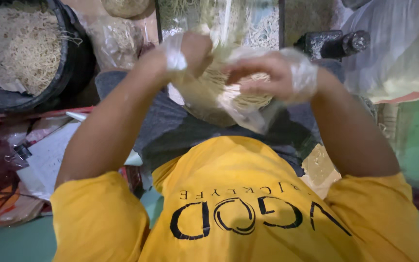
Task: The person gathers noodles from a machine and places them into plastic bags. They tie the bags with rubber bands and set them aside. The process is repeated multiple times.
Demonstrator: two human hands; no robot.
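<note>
Both my hands wear thin clear plastic gloves and meet in front of me over my lap. My left hand grips the upper edge of a clear plastic bag filled with pale yellow noodles. My right hand closes on the same bag from the right, fingers curled over its top. The bag hangs between the two hands above my grey trousers. My yellow shirt fills the lower part of the view.
A black tub of loose noodles stands at the upper left. More bagged noodles lie beyond it. Papers and wrappers pile at the left. A dark metal machine part sits upper right beside white sheeting.
</note>
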